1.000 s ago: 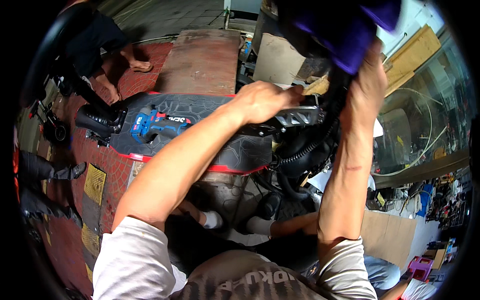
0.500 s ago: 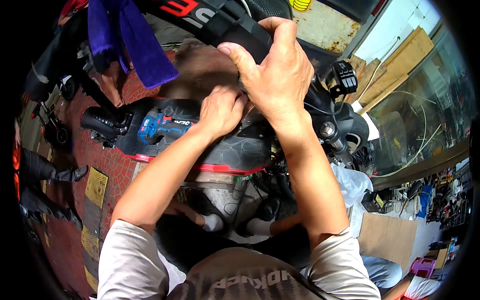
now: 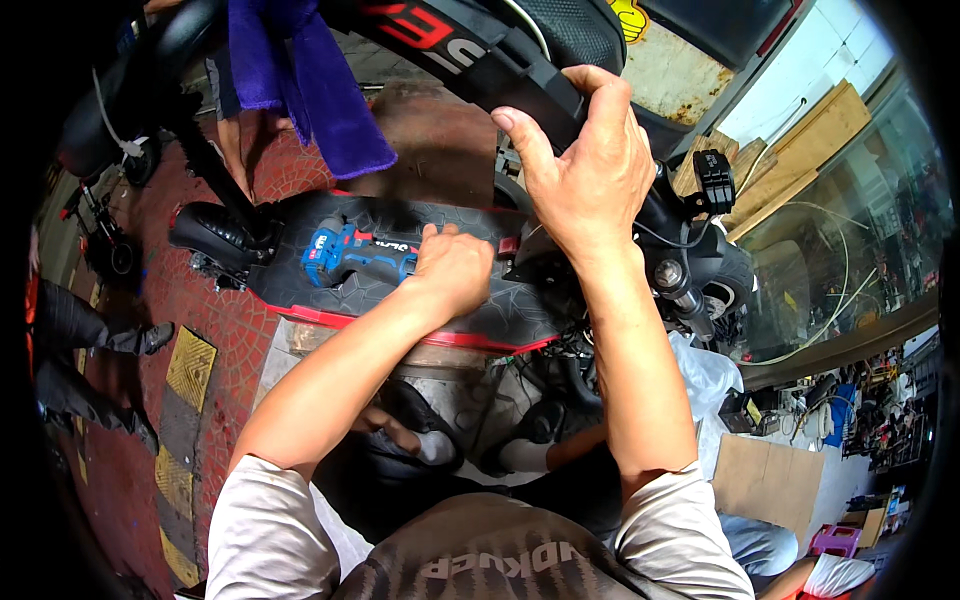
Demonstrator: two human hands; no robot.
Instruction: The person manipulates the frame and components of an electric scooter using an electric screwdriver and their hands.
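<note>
Scooter stem (image 3: 480, 55): black tube with red and white lettering, folded down so it slants across the top of my view from upper left toward the right. My right hand (image 3: 580, 170) wraps over it from above, fingers curled round the far side, thumb on the near side.

Cordless drill (image 3: 355, 255): blue and black body, lying on its side on the deck, nose pointing right. My left hand (image 3: 455, 270) is closed over its right end, knuckles up.

Scooter deck (image 3: 300, 295): black, patterned grip surface, red edge along the near side, lying level, running left to right beneath the stem.
</note>
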